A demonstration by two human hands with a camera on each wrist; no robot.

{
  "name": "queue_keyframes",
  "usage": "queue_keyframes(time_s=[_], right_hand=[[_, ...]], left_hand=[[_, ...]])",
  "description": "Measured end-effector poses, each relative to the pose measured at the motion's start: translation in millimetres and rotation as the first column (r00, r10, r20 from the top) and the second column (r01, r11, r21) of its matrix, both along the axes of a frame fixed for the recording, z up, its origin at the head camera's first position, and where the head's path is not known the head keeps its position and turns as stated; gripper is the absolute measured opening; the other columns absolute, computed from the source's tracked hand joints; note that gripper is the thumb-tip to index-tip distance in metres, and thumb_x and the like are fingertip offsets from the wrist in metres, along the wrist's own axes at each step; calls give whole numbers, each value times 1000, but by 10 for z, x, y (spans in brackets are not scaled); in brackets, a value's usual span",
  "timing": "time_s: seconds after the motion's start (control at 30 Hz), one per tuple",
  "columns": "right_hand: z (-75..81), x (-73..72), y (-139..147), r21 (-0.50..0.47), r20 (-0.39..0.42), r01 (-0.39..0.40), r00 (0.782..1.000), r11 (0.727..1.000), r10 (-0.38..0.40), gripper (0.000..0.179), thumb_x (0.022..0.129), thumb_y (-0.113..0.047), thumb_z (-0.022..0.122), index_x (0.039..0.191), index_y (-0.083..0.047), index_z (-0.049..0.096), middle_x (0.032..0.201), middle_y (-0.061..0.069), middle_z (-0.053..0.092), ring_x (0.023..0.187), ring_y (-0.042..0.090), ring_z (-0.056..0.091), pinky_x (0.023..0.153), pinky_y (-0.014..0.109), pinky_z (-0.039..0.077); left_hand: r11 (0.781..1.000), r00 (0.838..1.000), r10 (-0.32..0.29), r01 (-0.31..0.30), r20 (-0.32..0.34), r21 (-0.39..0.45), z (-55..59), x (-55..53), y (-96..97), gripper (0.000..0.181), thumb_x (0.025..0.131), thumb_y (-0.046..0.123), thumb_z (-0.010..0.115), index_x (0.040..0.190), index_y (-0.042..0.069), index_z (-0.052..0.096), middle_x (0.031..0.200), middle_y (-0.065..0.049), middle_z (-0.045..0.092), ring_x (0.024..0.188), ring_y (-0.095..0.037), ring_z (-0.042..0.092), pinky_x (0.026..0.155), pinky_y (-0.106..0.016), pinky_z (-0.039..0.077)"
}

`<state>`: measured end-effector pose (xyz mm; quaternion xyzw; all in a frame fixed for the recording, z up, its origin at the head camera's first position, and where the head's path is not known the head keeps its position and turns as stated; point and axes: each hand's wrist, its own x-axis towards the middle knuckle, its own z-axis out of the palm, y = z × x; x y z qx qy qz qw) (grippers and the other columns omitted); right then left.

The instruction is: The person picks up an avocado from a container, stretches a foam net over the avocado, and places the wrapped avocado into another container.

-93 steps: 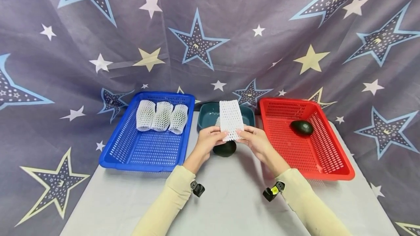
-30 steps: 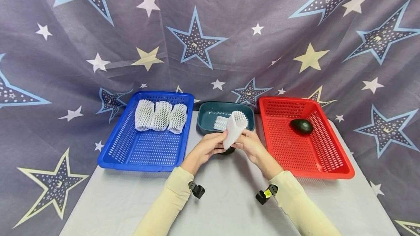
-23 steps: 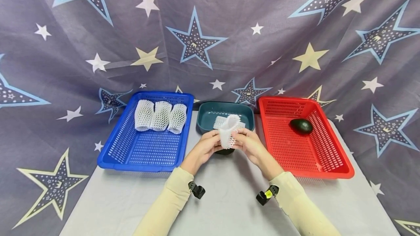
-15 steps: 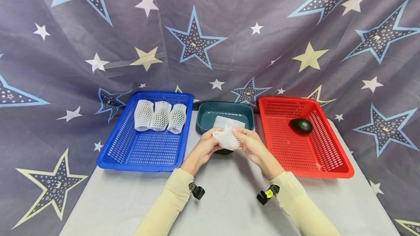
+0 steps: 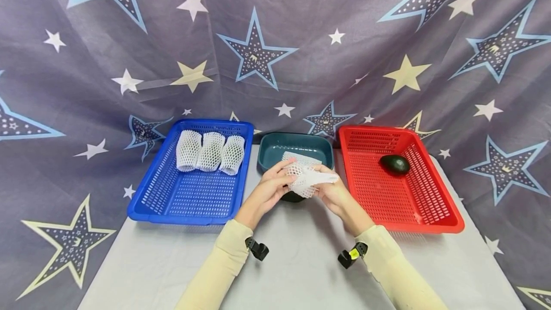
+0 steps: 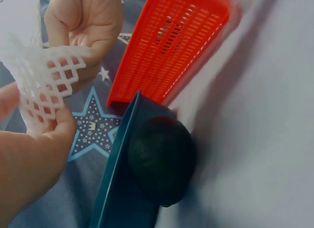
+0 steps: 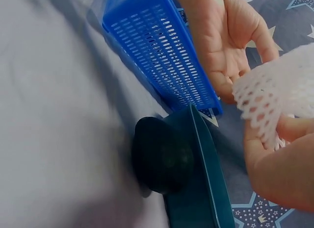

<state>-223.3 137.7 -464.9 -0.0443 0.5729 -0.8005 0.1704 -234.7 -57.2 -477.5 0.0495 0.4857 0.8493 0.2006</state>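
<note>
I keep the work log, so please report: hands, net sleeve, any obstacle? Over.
Left hand and right hand grip white net sleeve. Nothing seen inside it. Bare avocado on table below, by teal bin; nothing seen blocking.

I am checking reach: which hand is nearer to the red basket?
Right. The right hand is just left of the red basket; the left hand is farther left, beyond the right hand.
</note>
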Motion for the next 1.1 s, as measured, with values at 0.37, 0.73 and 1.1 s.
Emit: queue_keyframes(time_s=[0.37, 0.73, 1.1], right_hand=[[67, -9, 4, 39, 102, -54, 994, 998, 50, 36, 99, 4, 37, 133, 1, 48, 94, -8, 73, 87, 7, 71, 78, 27, 61], [71, -1, 12, 39, 22, 54, 998, 998, -55, 33, 98, 13, 38, 124, -3, 51, 96, -10, 69, 89, 4, 66, 78, 22, 56], [-10, 1, 4, 20, 23, 45, 999, 999, -46, 42, 92, 18, 41, 131, 3, 48, 99, -10, 71, 92, 6, 67, 79, 23, 57]], left_hand=[[982, 998, 14, -24, -55, -190, 27, 1, -6, 65, 90, -15, 54, 151, 2, 44, 115, 1, 66, 90, -4, 63, 73, -17, 54], [941, 968, -149, 201, 201, -270, 4, 15, -39, 64, 107, 43, 45, 142, -11, 47, 105, -5, 67, 93, -13, 66, 100, -36, 56], [1000, 996, 8, -8, 85, -3, -26, 11, -73, 18, 103, -1, 48, 116, 8, 56, 97, 4, 68, 93, -10, 66, 92, -29, 54]])
